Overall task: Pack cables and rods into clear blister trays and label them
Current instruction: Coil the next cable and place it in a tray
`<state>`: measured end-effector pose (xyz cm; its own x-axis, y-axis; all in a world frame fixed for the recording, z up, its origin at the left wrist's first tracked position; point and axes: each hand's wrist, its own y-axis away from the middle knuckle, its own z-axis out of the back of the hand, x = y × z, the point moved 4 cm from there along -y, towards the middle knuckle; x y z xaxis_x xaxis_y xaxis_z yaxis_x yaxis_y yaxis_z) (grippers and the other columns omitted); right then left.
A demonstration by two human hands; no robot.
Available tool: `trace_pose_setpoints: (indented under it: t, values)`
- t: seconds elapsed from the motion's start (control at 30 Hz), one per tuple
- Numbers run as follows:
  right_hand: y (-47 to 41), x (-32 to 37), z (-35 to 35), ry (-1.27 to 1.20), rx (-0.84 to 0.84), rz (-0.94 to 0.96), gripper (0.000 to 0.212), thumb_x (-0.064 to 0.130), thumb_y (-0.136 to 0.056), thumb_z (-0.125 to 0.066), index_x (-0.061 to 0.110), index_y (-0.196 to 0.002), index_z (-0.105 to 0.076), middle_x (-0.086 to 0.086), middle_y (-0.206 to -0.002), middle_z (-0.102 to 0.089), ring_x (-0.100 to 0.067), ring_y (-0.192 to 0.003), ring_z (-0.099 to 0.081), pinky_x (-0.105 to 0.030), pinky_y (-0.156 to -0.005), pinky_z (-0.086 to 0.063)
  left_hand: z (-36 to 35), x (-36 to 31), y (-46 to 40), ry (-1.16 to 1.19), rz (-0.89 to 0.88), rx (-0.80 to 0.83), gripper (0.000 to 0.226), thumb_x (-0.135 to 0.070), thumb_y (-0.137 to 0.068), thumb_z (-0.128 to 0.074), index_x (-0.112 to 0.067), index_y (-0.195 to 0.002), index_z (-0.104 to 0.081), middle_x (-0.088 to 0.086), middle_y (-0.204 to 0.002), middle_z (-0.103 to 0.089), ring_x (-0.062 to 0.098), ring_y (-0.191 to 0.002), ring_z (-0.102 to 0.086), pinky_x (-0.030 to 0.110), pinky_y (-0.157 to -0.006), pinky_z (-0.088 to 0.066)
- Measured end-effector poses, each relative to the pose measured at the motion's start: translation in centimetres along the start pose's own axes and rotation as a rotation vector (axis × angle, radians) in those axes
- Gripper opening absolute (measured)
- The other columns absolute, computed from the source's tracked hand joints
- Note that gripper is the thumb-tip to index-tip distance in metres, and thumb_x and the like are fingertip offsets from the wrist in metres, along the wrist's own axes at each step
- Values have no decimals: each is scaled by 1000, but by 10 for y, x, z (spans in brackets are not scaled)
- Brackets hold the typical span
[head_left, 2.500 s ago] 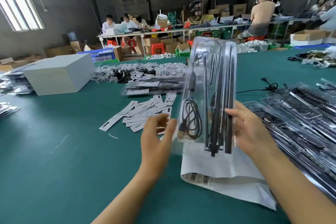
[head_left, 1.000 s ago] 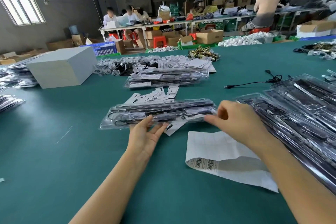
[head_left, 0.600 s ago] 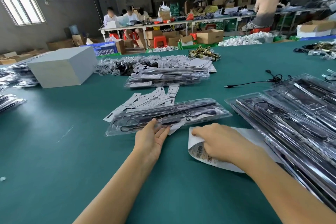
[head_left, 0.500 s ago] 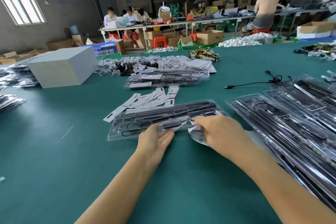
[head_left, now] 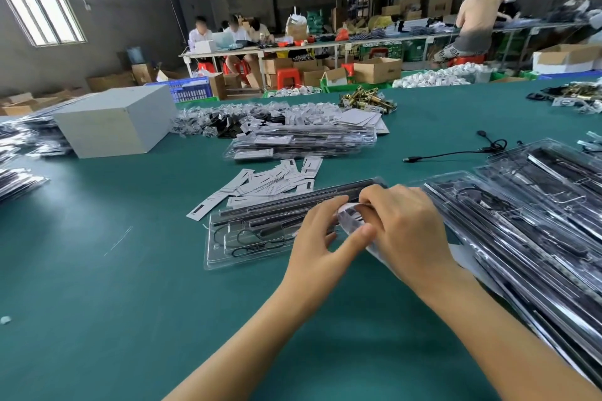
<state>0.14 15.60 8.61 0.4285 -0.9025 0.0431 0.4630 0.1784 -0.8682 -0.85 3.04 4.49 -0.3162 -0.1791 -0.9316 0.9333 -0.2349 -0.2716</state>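
Both my hands pinched the white label sheet over the blister tray: left hand, right hand. Print was too blurry to read.

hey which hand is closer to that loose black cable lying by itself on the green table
Right. The right hand is over the right end of the blister tray, below and left of the loose cable. The left hand is beside it, farther left, so farther from the cable.
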Motion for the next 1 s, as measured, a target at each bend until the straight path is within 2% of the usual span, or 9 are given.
trace_pose_setpoints:
  t: [0.13,0.23,0.33,0.4,0.53,0.6,0.7,0.87,1.0]
  values:
    - [7,-2,-7,95,4,64,10,7,-81,-71,9,-74,-63,0,-56,-58,-23,-53,-56,-34,-67,-45,5,9,-4,-25,6,-121,27,-8,-93,-52,-29,-107,-60,-7,-102,-68,-2,-78,-59,14,-69,-45]
    - [12,-1,-11,123,39,87,10,3,-77,-74,10,-78,-67,-1,-66,-66,-23,-67,-65,-39,-92,-44,16,16,-9,-141,0,-214,32,-5,-94,-47,-35,-94,-60,-20,-85,-67,-3,-75,-59,13,-65,-45]
    - [12,-1,-6,206,-16,67,1,11,-84,-70,11,-84,-70,-1,-82,-71,-23,-86,-69,-49,-104,-35,26,23,-14,-170,31,-266,33,-8,-96,-47,-37,-89,-60,-17,-79,-67,-4,-72,-58,11,-62,-44]
    - [11,-6,1,296,-85,-7,4,12,-86,-69,11,-89,-72,-2,-93,-73,-25,-97,-68,-56,-104,-33,34,28,-18,-181,80,-270,27,-12,-98,-47,-33,-86,-61,-12,-81,-68,2,-77,-61,17,-69,-47]
    - [8,-23,14,427,-248,-138,17,8,-89,-65,11,-106,-66,-11,-118,-66,-32,-116,-60,-64,-102,-31,44,34,-26,18,215,-105,25,-24,-100,-49,-10,-90,-67,12,-89,-72,26,-83,-68,46,-82,-54]
    - [7,-32,18,458,-272,-185,30,9,-92,-62,15,-120,-51,-17,-129,-58,-34,-124,-54,-65,-103,-30,43,36,-27,173,337,30,28,-23,-99,-51,-7,-88,-71,13,-87,-74,23,-78,-72,37,-71,-59]
    - [6,-44,13,400,-120,-251,49,15,-94,-57,13,-140,-40,-23,-144,-41,-39,-134,-40,-64,-105,-27,36,38,-22,346,503,174,24,-17,-98,-52,-2,-96,-70,15,-94,-74,23,-80,-73,27,-64,-57]
    - [18,-58,-14,-139,158,-578,39,21,-99,-46,5,-133,-48,-19,-132,-52,-35,-118,-53,-47,-96,-44,31,43,-20,468,548,118,26,-19,-100,-49,0,-107,-65,17,-102,-72,29,-91,-71,34,-70,-59]
    - [25,-48,-33,-904,320,-1022,34,44,-94,-51,23,-120,-47,-8,-83,-70,-15,-65,-68,-31,-55,-53,35,46,-22,478,512,0,27,-20,-101,-47,-1,-108,-65,14,-101,-73,28,-93,-71,35,-74,-58]
